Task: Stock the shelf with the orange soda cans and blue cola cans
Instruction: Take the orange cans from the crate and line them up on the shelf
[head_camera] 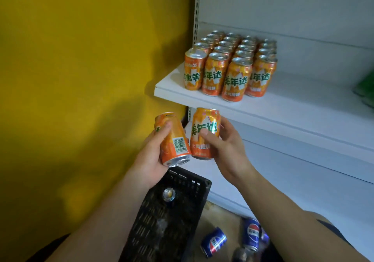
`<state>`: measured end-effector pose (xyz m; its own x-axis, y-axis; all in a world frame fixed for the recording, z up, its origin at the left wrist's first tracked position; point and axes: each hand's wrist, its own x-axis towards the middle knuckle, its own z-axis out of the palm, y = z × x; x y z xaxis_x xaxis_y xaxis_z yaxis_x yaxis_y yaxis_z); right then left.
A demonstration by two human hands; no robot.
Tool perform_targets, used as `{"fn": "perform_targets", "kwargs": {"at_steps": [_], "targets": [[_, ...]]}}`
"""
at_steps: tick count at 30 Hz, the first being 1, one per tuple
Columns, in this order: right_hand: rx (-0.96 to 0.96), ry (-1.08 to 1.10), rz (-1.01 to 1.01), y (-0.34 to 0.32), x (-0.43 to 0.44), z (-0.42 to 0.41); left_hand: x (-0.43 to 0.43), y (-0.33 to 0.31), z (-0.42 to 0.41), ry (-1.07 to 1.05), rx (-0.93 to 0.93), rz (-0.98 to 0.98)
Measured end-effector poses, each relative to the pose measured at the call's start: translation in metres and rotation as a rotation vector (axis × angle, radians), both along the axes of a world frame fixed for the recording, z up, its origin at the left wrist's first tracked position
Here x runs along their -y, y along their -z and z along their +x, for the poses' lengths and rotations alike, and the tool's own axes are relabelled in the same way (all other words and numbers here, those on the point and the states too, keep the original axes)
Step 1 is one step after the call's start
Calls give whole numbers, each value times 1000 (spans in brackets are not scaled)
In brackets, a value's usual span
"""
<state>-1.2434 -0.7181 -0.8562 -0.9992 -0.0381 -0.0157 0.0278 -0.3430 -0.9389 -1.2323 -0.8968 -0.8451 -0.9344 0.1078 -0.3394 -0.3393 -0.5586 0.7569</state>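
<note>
Closest in, 2 bare forearms reach up from the bottom edge, the left forearm beside a crate and the right forearm coming across from the lower right. Far left, it's all yellow wall.

Now the left hand: fingers and thumb wrapped tight round a tilted can, orange, top leaning up and left, silver base toward us, barcode showing. Beneath that hand sits the black crate, slatted, with 1 lone can standing inside, top up, colour hard to tell.

Moving right, the right hand is clamped on an upright can, also orange, label facing us, thumb across the front. The 2 held cans sit just beside each other below the front lip of the shelf, lower edges close; I can't tell whether they meet.

Down on the floor, right of the crate, blue cans lie scattered, at least 2 clear, more blurred near them.

Up on the white shelf the orange cans stand in a tidy block, 4 across the front, rows running back toward the rear panel. At the far right edge sits something green, blurred.
</note>
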Motion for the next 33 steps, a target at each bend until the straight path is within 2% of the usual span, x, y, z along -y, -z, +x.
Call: {"fn": "perform_targets", "kwargs": {"at_steps": [4, 8, 12, 16, 22, 33], "targets": [[-123, 177, 131, -29, -26, -2, -19, 0, -10, 45, -177, -39], [-225, 347, 305, -57, -69, -18, -30, 6, -12, 69, -202, -33], [-180, 467, 388, -62, -101, -44, -35, 14, -12, 80, -205, -108], [-181, 468, 490, -63, -108, -63, -37, 16, -14, 74, -221, -172], [-168, 506, 452, -55, -104, -82, -37, 17, -17, 78, -283, -211], [-176, 501, 596, -57, -104, -87, -46, 25, -18, 103, -349, -324]]}}
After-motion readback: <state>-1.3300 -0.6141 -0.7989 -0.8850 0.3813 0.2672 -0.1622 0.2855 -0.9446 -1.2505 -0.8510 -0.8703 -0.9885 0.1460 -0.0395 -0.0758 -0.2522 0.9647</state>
